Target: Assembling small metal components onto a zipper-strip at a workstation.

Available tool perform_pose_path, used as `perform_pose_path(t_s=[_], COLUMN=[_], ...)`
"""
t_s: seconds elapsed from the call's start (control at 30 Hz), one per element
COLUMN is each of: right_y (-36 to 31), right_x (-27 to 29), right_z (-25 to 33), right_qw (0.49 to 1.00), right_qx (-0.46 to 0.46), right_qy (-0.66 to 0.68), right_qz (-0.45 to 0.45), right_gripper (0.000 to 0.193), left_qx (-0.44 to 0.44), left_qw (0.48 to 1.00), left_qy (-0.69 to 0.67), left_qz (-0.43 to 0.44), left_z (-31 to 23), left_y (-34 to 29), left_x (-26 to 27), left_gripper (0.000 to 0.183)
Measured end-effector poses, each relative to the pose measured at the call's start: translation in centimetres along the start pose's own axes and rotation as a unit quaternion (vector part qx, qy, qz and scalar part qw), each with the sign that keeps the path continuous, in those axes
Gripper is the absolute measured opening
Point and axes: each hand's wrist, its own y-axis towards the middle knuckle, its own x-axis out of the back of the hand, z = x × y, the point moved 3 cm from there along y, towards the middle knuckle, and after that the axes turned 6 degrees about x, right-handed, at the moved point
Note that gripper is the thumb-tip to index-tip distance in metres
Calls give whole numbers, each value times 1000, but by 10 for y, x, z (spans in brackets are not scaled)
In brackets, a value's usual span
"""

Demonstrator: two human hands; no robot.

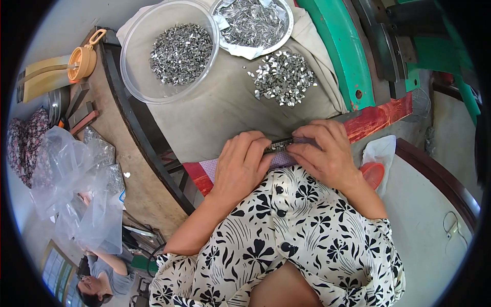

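Note:
Close to my body, at the near edge of the cloth-covered table, both hands grip a narrow dark strip (279, 146) with small shiny metal bits along it. My left hand (238, 162) has its fingers curled and thumb pressed on the left end. At the other end, my right hand (327, 155) pinches it between thumb and fingers. The fingers hide much of the strip, so its exact kind cannot be made out. Beyond the hands, a loose pile of small silvery metal pieces (285, 78) lies on the grey-brown cloth (204, 125).
A clear plastic bowl (134, 77) of small metal pieces stands far left, beside a lined bowl (290, 31) of thin metal pins. Green machinery (343, 56) borders the right. Plastic bags (66, 174) lie on a wooden table (146, 192) at left. Another person (105, 279) is at lower left.

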Motion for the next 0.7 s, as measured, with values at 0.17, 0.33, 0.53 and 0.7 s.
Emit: perform_pose_path(t_s=[0.17,0.33,0.53,0.7], right_y=[8,12,17,16], right_x=[-8,-10,-11,-23], right_z=[5,0,8,8], right_qw=[999,999,999,998], right_qx=[36,10,45,52], right_qy=[-16,17,13,-3], right_qz=[14,27,21,40], right_gripper=[16,22,15,19], left_qx=[-1,-6,29,4], left_qw=[1000,1000,998,1000], left_qy=[-21,-9,-47,-25], left_qz=[3,8,8,5], left_z=[3,5,7,5], left_y=[-5,-7,-10,-4], left_x=[3,2,5,6], left_gripper=[28,26,22,22])
